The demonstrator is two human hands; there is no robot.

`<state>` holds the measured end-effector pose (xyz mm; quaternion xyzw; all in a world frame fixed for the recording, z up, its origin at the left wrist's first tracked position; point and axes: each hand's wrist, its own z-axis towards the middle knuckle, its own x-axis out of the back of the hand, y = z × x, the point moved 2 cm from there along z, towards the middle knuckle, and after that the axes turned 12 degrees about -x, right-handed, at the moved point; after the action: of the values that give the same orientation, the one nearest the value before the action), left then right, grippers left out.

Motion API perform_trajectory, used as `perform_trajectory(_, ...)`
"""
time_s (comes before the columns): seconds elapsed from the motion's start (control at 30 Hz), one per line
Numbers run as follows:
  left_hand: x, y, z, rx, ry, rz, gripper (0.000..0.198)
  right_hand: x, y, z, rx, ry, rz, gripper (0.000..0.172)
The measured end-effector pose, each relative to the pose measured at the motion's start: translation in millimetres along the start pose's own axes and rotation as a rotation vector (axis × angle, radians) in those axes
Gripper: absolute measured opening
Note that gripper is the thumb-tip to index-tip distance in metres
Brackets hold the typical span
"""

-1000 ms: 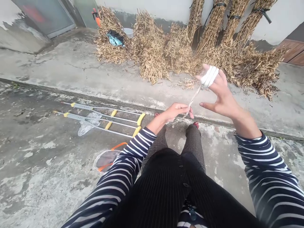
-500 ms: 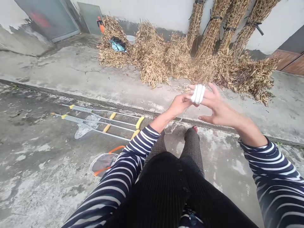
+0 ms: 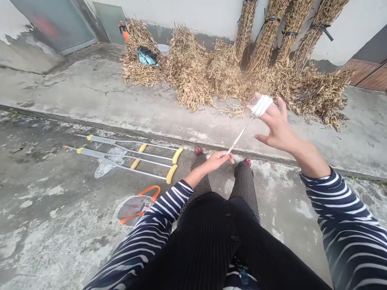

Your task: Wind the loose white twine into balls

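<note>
A narrow white strip (image 3: 262,106) is wound several times around the fingers of my right hand (image 3: 279,131). That hand is raised over the concrete, with its fingers stretched and thumb apart. From the windings, a taut length of the strip slants down to my left hand (image 3: 220,159). My left fingers are closed on this length, above my shoes. Whether the strip is bandage or cloth tape I cannot tell.
Two crutches with yellow pads (image 3: 171,174) lie at left beside crumpled clear plastic (image 3: 109,162). Nearer me is a bag with orange handles (image 3: 133,213). Dry stalk bundles (image 3: 269,40) lean on the wall above heaped dry leaves (image 3: 193,80). A low concrete step (image 3: 145,131) crosses in front.
My left hand has moved away from the right fingers, down and toward me, drawing out a straight length of the strip. My right hand has risen slightly.
</note>
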<state>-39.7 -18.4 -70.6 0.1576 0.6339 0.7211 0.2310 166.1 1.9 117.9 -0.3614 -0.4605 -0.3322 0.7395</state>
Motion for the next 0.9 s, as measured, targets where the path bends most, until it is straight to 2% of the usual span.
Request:
perform_trajectory(0.07,-0.9,8,-9,0.016,-0.077,-0.021,0.034,-7,9,1,-0.006,0.014,0.012,0.078)
perform_trajectory(0.17,-4.4,44,-18,-0.005,-0.231,-0.105,0.035,-12,19,2,0.0,0.058,0.004,0.077)
perform_trajectory(0.27,-4.6,90,-20,-0.067,-0.339,-0.244,0.037,-4,21,3,-0.004,0.096,-0.053,0.079)
perform_trajectory(0.33,-1.3,109,-17,-0.105,-0.355,-0.323,0.035,8,18,3,-0.02,0.125,-0.095,0.082)
perform_trajectory(0.4,4.1,106,-11,-0.11,-0.323,-0.372,0.031,20,13,3,-0.031,0.156,-0.119,0.085)
perform_trajectory(0.47,9.7,81,-5,-0.05,-0.273,-0.353,0.031,27,6,0,-0.027,0.169,-0.126,0.087)
perform_trajectory(0.6,17.2,13,9,0.097,-0.121,0.011,0.038,20,-8,-8,0.041,0.105,-0.15,0.093)
perform_trajectory(0.67,15.8,-1,18,0.048,-0.03,0.141,0.048,10,-12,-11,0.087,0.043,-0.161,0.097)
perform_trajectory(0.77,7.3,15,40,-0.131,0.092,0.185,0.062,-5,-18,-12,0.137,-0.042,-0.131,0.097)
perform_trajectory(0.9,-6.4,58,70,-0.355,0.214,0.115,0.058,-16,-28,-10,0.156,-0.128,-0.073,0.093)
